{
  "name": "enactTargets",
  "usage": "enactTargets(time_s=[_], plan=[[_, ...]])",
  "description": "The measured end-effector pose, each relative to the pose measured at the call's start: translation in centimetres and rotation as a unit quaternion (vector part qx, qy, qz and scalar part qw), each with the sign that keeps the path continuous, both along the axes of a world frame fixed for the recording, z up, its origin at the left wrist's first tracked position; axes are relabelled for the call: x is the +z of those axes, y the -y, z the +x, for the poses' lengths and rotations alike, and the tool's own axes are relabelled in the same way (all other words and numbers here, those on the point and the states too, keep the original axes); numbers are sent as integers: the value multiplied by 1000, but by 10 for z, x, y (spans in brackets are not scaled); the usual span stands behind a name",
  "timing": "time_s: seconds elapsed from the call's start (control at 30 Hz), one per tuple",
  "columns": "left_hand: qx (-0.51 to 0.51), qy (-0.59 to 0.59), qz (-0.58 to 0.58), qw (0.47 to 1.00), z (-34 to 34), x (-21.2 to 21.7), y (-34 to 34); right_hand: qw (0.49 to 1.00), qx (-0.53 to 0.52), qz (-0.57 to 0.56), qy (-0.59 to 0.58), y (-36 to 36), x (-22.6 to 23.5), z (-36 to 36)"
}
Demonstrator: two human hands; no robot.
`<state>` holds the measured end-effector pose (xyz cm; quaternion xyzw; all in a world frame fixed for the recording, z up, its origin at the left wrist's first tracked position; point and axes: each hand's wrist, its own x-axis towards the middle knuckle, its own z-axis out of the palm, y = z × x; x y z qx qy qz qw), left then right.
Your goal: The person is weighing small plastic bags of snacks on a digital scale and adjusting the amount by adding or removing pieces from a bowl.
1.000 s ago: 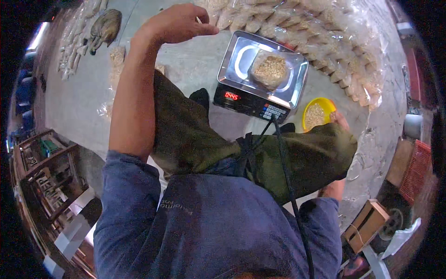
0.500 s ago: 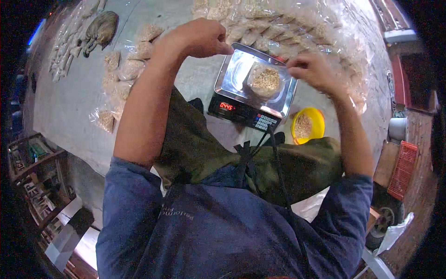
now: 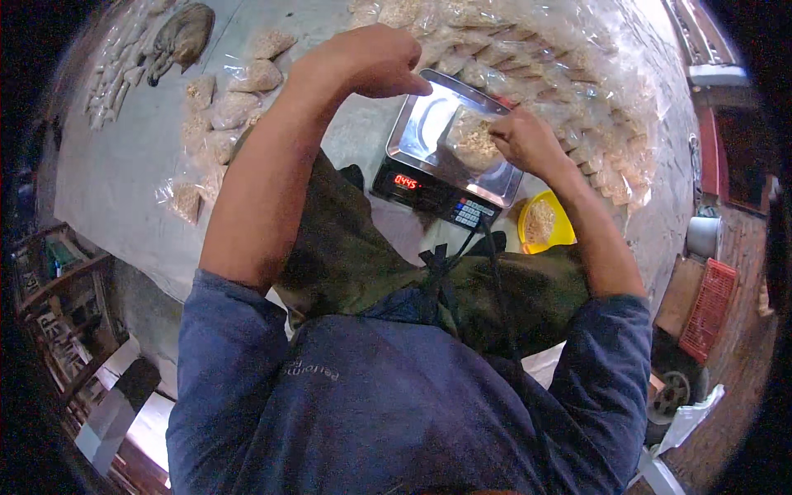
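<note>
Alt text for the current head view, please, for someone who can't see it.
A person's right hand is at the edge of a clear bag of pale pieces on a digital scale, while the left hand hovers by the scale's far-left corner. A yellow bowl stands right of the scale; filled bags lie beyond.

Clear bag of pale tan bits, plump, on shiny scale tray.

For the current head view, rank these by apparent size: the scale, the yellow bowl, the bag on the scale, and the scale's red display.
1. Scale, largest
2. Yellow bowl and bag: too alike to rank
3. Red display, smallest
</note>
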<state>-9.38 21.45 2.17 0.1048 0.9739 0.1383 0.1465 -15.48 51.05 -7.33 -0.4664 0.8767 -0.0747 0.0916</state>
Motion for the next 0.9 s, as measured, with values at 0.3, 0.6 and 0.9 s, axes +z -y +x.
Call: enactTargets(time_s=[0.3, 0.6, 0.9], plan=[[22, 58, -22, 998, 7, 28, -13, 984, 125, -89, -91, -11, -8, -4], [8, 39, -18, 999, 4, 13, -11, 994, 35, -46, -95, -12, -2, 0], [-22, 37, -1, 999, 8, 21, -25, 993, -67, -45, -81, -38, 17, 3]])
